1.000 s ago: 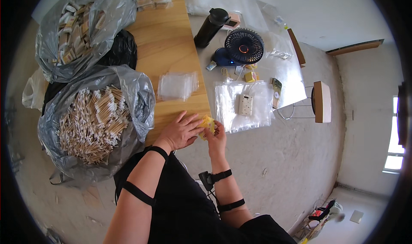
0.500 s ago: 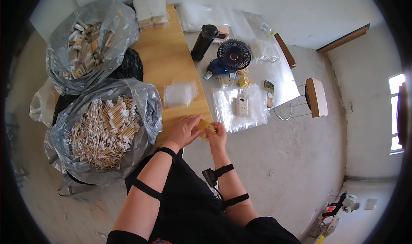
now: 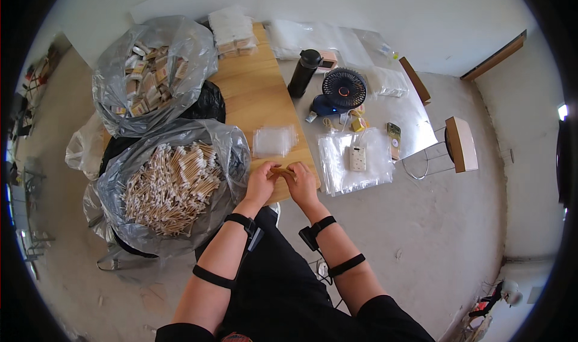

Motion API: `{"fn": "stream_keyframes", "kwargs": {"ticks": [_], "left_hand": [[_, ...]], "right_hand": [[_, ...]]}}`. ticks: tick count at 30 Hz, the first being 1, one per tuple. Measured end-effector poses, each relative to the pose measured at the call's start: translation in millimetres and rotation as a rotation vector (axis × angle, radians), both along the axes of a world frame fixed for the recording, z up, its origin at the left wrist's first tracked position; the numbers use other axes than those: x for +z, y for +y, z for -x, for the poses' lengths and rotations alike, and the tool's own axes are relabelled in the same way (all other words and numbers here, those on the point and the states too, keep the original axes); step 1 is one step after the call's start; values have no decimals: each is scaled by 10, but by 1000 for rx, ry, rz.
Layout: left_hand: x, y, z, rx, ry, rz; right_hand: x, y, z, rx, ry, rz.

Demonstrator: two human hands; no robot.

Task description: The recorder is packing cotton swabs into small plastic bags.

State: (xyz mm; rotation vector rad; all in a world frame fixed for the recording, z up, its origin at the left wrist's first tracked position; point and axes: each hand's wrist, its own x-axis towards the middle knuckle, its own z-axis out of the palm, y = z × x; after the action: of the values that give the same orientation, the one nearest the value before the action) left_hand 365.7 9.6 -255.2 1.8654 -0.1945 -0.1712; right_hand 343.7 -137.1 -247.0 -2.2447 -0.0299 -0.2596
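Note:
Between both hands, over the near edge of the wooden table (image 3: 247, 95), is a small yellow stack of paper or card pieces (image 3: 283, 171), seen edge-on and slightly bowed. My left hand (image 3: 261, 182) pinches its left end and my right hand (image 3: 302, 182) grips the right end. Just beyond the hands lies a pile of small clear plastic bags (image 3: 274, 141). To the left of my left hand stands a large grey plastic bag (image 3: 235, 143), full of loose cotton swabs (image 3: 171, 188). Whether the yellow stack is one piece or several is too small to tell.
A second grey bag (image 3: 198, 41) at the far left holds packed swab bundles (image 3: 150, 80). On the silvery table to the right are a black bottle (image 3: 304, 74), a small fan (image 3: 344, 90), larger clear bags (image 3: 337, 167), a white device (image 3: 357, 159) and a phone (image 3: 393, 140).
The view has shifted, so the scene sits farther right and lower. My left hand has gone from lying flat beside the yellow stack to pinching its end; the stack now shows edge-on and bowed.

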Motion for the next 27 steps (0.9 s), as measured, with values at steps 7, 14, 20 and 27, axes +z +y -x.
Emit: {"fn": "stream_keyframes", "kwargs": {"ticks": [7, 14, 20, 27], "left_hand": [[-260, -21, 97, 101, -87, -61], [-418, -211, 106, 223, -204, 77], [-305, -223, 144, 203, -55, 126], [-350, -169, 166, 161, -164, 9]], "right_hand": [[-290, 182, 21, -29, -47, -116], [-358, 381, -25, -81, -49, -289], [-362, 301, -3, -21, 50, -342], [-343, 310, 19, -6, -101, -129]]}}
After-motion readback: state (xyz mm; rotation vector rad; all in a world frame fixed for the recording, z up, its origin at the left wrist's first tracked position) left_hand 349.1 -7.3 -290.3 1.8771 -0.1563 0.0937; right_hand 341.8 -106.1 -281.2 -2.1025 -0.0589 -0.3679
